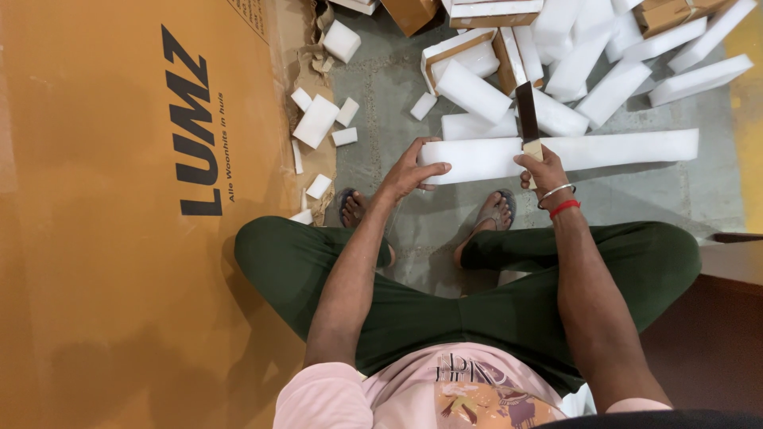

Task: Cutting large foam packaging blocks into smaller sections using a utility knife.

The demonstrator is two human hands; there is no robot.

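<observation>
A long white foam strip (620, 148) lies across the floor in front of my feet. My left hand (409, 169) presses on its left end, fingers spread over the foam. My right hand (542, 168) grips the pale handle of a knife (527, 111) whose dark blade stands across the strip near its middle. A metal bangle and a red thread sit on my right wrist. I am seated, with green trousers and sandalled feet below the strip.
A large flat orange-brown cardboard sheet (95, 199) fills the left. Several cut white foam blocks (612, 89) and small cardboard boxes (457, 49) are piled beyond the strip. Small foam offcuts (316, 121) lie at the cardboard's edge. A dark wooden edge (735, 238) stands at right.
</observation>
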